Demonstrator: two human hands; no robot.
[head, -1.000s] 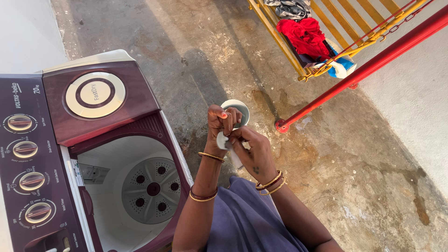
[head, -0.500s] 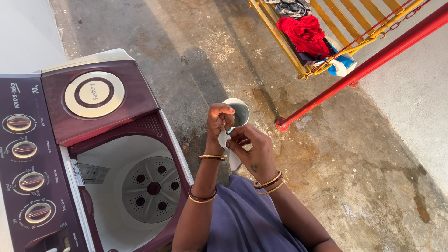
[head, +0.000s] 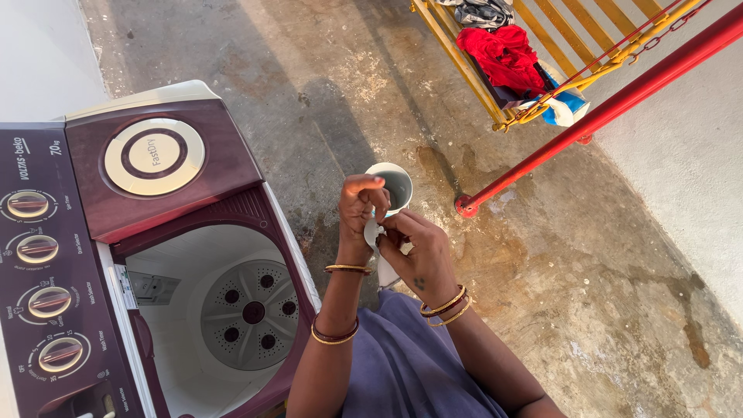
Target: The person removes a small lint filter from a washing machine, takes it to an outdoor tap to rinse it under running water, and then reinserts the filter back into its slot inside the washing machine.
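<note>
On the left of the frame I saw a dark red washing machine. Down its left edge I counted four round knobs. At its upper part sat one round cream lid. Below that, the tub was open, and I could see the grey wheel at its bottom with six dark holes.

In the middle of the frame were my two hands, held close together above the grey floor. My left hand had its fingers bent and pressed together, pinching a small white packet at the top. My right hand touched it from the other side, with finger and thumb pinching the same packet. A white strip of the packet hung down between my wrists. Just behind my fingers was one white cup, and my left hand hid part of its rim. I could not tell which hand held the cup. I counted two bangles on each wrist.

At the upper right of the frame stood one yellow swing seat with a red cloth on it. One long red pole ran down from the upper right corner to the floor near the cup, crossing over the yellow seat.
</note>
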